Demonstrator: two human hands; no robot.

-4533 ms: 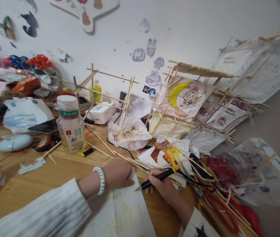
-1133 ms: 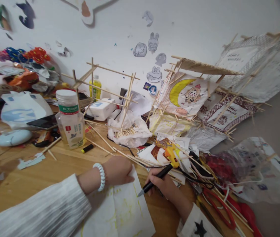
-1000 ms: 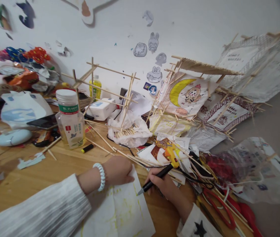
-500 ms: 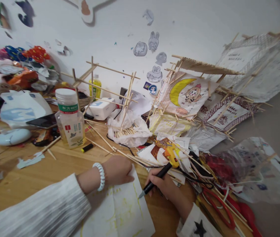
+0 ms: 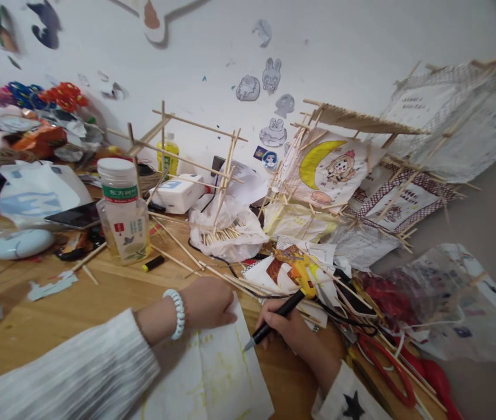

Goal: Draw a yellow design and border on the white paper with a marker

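Note:
My right hand [image 5: 285, 324] grips a black marker pen [image 5: 276, 319], its tip touching a yellow line near the right edge of a white sheet of paper [image 5: 226, 379]. Faint yellow strokes and marks run over the sheet. At the sheet's upper edge rests my left hand [image 5: 210, 302], closed with its fingers curled under, a pale coil band on its wrist. Beyond that hand lies a black cap with a yellow end [image 5: 153, 263] on the wooden table [image 5: 112, 291].
A plastic bottle [image 5: 123, 216] stands at the back left. Thin wooden sticks [image 5: 182, 245] lie behind the hands, near a yellow glue gun [image 5: 304, 275]. Orange-handled scissors [image 5: 390, 367] lie right of my right arm. A stick-and-paper lantern [image 5: 331, 163] stands behind.
The marker's tip has shifted very slightly along the yellow line, and the view has moved a little. My left hand stays on the sheet.

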